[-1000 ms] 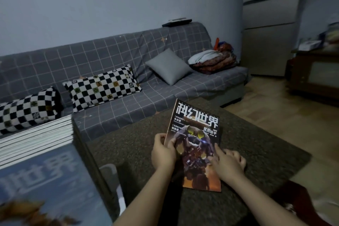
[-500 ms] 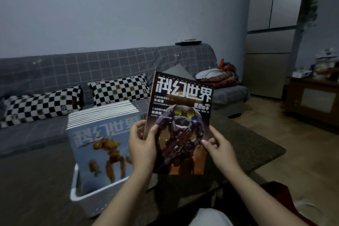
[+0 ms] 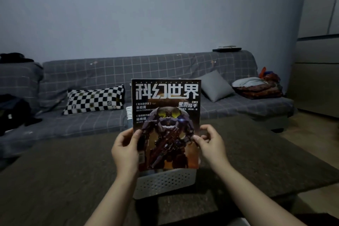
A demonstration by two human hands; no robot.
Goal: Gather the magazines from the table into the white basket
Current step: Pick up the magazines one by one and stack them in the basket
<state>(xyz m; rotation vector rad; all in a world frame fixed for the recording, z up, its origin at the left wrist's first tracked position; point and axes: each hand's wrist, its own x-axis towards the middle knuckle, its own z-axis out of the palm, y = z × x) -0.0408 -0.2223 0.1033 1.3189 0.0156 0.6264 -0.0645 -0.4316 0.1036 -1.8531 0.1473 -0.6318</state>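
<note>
A dark magazine [image 3: 166, 115] with a robot on its cover stands upright, held right above the white perforated basket [image 3: 165, 182] on the dark table [image 3: 55, 180]. My left hand [image 3: 125, 149] grips its left edge, thumb on the cover. My right hand [image 3: 211, 145] pinches its right edge. The held cover hides the basket's inside; a sliver of page edges of other magazines [image 3: 129, 113] shows at its left.
A grey checked sofa [image 3: 165, 71] runs behind the table, with a black-and-white checkered cushion [image 3: 94, 99], a grey cushion [image 3: 215, 86] and a bundle of cloth [image 3: 256, 88]. Pale cabinets [image 3: 319, 42] stand at the right. Wooden floor lies to the right of the table.
Both hands lifted the magazine off the table, turned it upright and carried it left over the basket. The view swung left, so the basket now sits centred under the magazine.
</note>
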